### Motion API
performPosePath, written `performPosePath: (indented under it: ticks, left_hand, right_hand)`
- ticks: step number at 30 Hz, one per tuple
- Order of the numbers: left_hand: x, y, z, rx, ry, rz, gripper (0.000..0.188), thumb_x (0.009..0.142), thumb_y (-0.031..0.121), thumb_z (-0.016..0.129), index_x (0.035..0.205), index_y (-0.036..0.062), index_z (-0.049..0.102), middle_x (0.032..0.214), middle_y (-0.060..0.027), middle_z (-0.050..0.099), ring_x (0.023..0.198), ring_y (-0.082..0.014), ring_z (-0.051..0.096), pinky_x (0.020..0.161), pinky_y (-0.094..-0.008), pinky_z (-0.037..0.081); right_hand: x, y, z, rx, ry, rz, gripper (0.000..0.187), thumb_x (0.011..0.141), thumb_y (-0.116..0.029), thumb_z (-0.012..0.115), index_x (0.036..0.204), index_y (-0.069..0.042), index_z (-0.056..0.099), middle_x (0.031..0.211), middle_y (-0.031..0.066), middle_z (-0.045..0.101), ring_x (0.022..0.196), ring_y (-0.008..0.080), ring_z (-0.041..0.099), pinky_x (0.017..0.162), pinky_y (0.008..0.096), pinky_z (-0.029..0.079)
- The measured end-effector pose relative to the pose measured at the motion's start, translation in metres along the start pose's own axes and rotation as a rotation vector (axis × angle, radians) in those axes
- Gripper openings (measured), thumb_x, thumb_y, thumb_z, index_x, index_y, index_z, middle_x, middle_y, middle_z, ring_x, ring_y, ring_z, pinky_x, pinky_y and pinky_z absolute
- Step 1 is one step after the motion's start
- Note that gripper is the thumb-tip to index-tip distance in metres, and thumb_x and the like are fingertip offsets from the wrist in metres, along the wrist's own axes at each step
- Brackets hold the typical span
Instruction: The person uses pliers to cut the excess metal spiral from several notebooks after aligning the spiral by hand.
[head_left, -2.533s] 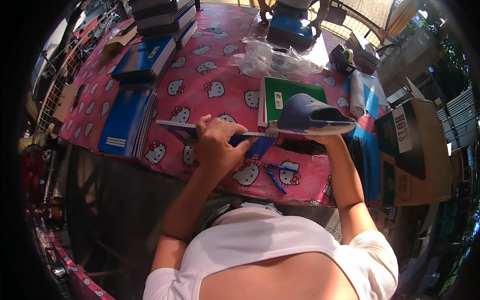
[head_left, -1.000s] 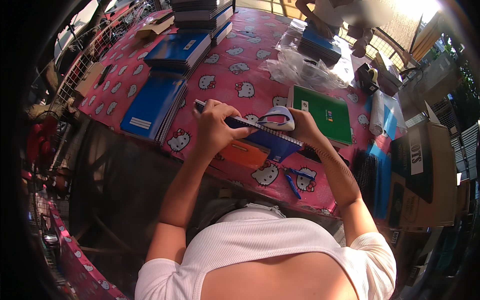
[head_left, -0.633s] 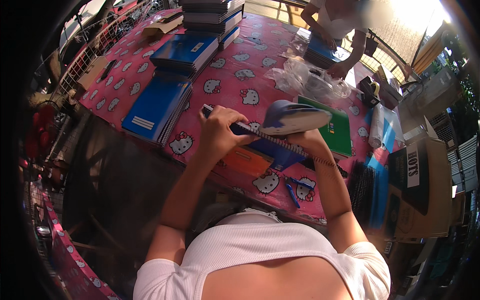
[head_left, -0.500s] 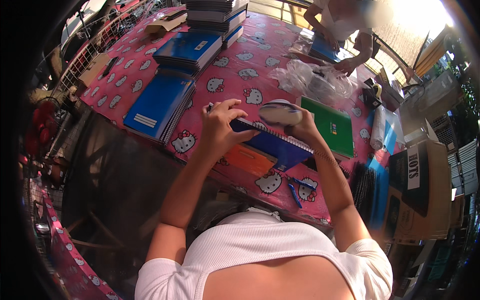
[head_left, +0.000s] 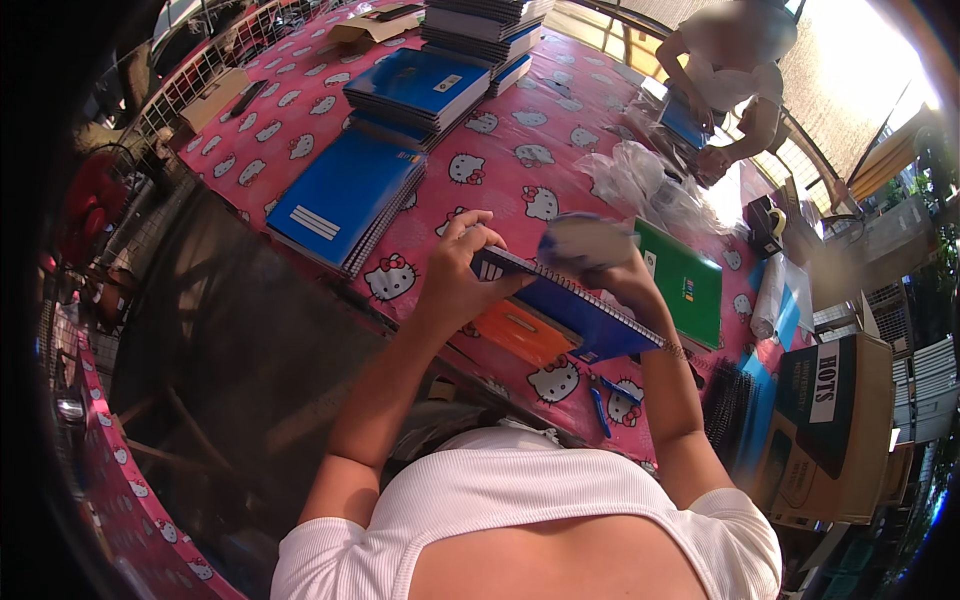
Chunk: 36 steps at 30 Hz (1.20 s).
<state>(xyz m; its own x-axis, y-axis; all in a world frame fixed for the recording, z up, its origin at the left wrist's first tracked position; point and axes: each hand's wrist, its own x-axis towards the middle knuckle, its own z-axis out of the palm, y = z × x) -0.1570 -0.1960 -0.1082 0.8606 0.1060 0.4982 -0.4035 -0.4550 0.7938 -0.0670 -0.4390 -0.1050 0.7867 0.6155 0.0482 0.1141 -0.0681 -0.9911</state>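
A blue spiral-bound notebook (head_left: 560, 305) stands tilted on its edge in front of me, coil side up. My left hand (head_left: 462, 265) grips its left end, thumb on the near cover and fingers behind. My right hand (head_left: 632, 280) is closed around a rounded white and dark-blue thing (head_left: 585, 243), blurred by motion, just above the coil; its kind is unclear. The coil runs toward my right wrist. Under the notebook lies an orange flat thing (head_left: 522, 330), partly covered. Blue-handled pliers (head_left: 602, 405) rest nearer me on the pink patterned tablecloth (head_left: 500, 150).
Blue notebooks (head_left: 345, 200) lie at left, with taller stacks (head_left: 480, 40) behind. A green notebook (head_left: 688, 285) lies right of my right hand, near clear plastic (head_left: 640, 180). Black coils (head_left: 728, 405) and a cardboard box (head_left: 825, 430) stand right. Another person (head_left: 735, 85) works across the table.
The view has shifted, so the table's things appear farther right. My left hand still grips the notebook; the rounded thing in my right hand stays over the coil, its tilt changed and blurred.
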Motion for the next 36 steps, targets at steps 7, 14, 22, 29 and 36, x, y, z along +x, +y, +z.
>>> performPosePath:
  ticks: [7, 14, 22, 29, 36]
  left_hand:
    - [0.005, -0.001, -0.006, -0.053, -0.054, 0.000, 0.039, 0.063, 0.022, 0.086, 0.088, 0.0031, 0.063, 0.097, -0.0097, 0.059, 0.092, -0.0213, 0.060, 0.077, -0.0342, 0.048]
    - [-0.001, -0.025, -0.010, -0.517, 0.006, -0.240, 0.035, 0.072, 0.006, 0.079, 0.102, 0.0061, 0.061, 0.099, -0.0044, 0.060, 0.091, -0.0131, 0.060, 0.080, -0.0282, 0.050]
    - [-0.008, -0.045, -0.008, -0.521, 0.084, -0.101, 0.037, 0.080, -0.005, 0.068, 0.115, 0.0064, 0.061, 0.111, -0.0055, 0.064, 0.102, -0.0132, 0.060, 0.087, -0.0280, 0.051]
    - [0.003, -0.039, -0.006, -0.730, -0.026, -0.176, 0.029, 0.084, 0.000, 0.067, 0.112, 0.0035, 0.063, 0.108, -0.0082, 0.065, 0.100, -0.0136, 0.060, 0.089, -0.0293, 0.051]
    - [0.015, -0.062, -0.018, -0.872, -0.165, -0.263, 0.025, 0.083, 0.003, 0.070, 0.107, 0.0048, 0.064, 0.096, -0.0044, 0.066, 0.091, -0.0097, 0.058, 0.085, -0.0254, 0.048]
  right_hand:
    - [0.015, 0.003, -0.008, -0.265, -0.021, -0.022, 0.053, 0.057, 0.003, 0.069, 0.110, -0.001, 0.062, 0.095, 0.0066, 0.068, 0.088, 0.0201, 0.065, 0.078, 0.0335, 0.052]
    - [0.040, -0.006, -0.001, -0.660, -0.043, 0.062, 0.060, 0.055, 0.001, 0.074, 0.114, -0.002, 0.062, 0.103, 0.0061, 0.067, 0.093, 0.0140, 0.062, 0.083, 0.0304, 0.050]
    - [0.051, -0.012, 0.021, -0.173, -0.048, -0.057, 0.052, 0.060, -0.002, 0.073, 0.111, -0.002, 0.061, 0.090, 0.0049, 0.066, 0.081, 0.0142, 0.061, 0.074, 0.0309, 0.051]
    - [0.041, 0.082, -0.020, -0.892, -0.022, -0.075, 0.068, 0.063, -0.014, 0.079, 0.124, -0.004, 0.052, 0.134, 0.0203, 0.045, 0.121, 0.0311, 0.049, 0.101, 0.0383, 0.041]
    - [-0.101, 0.054, -0.016, -0.507, 0.369, 0.578, 0.052, 0.075, -0.023, 0.075, 0.118, -0.002, 0.056, 0.115, 0.0152, 0.061, 0.113, 0.0320, 0.054, 0.096, 0.0406, 0.042]
